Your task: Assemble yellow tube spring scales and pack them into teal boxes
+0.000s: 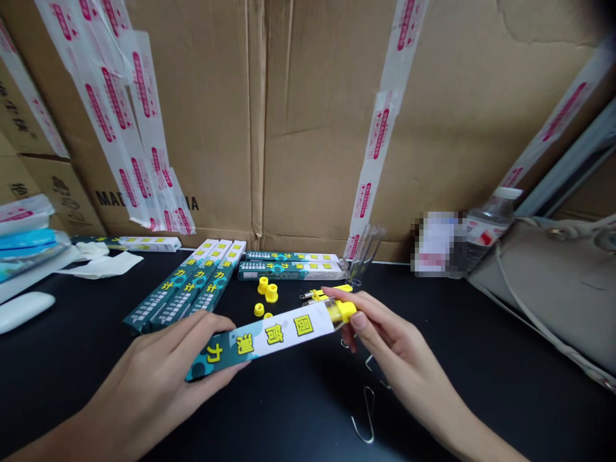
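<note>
Holds a printed force-gauge carton tilted above the black tabletop, with the left hand closed around its lower end. Pinches with the right hand, thumb and fingertips together, the yellow cap of one clear tube at the open end. Seems to be at fitting or withdrawing the tube; cannot tell which. Probably calls for straight, steady handling. Counts beyond: three fanned cartons, two lying behind, four loose caps, at least two wire hooks.

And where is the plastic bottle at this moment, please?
The bottle is at the right of the head view, before the cardboard, just left of the grey bag.
</note>
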Demonstrator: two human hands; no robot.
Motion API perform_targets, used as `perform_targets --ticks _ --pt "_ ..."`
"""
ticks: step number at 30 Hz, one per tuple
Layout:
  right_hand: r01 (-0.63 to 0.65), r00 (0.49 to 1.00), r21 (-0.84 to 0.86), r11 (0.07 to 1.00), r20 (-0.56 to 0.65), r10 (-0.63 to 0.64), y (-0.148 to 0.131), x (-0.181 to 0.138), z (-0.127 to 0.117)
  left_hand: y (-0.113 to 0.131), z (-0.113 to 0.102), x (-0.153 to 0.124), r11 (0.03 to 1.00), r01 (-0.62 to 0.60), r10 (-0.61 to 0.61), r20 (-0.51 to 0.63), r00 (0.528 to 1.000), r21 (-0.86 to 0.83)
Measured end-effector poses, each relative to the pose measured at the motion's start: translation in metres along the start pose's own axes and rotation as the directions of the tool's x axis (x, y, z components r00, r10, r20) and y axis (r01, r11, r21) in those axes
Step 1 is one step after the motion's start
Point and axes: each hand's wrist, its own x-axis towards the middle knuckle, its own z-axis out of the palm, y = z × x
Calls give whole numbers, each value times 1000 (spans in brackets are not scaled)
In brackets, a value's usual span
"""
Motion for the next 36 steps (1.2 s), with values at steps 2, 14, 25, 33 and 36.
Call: perform_targets --ticks 2,14,25,33,36 --pt "-49 999 56 997 -20 50 2 1 2 0 -1 1 1000 -8 8 -6 1000 8" --pt "-254 960 266 930 -50 277 -3 5 2 5 -1 2 993 -92 93 -9 996 78" --pt "-213 971 237 948 -56 232 -2 5 6 5 -1 2 996 -80 80 0 997 50" --pt "-251 968 273 929 78 238 -1 6 1 3 -2 2 994 -101 100 21 995 44" --pt "-209 976 242 947 -13 218 0 5 3 2 -2 2 992 -107 105 26 994 65"
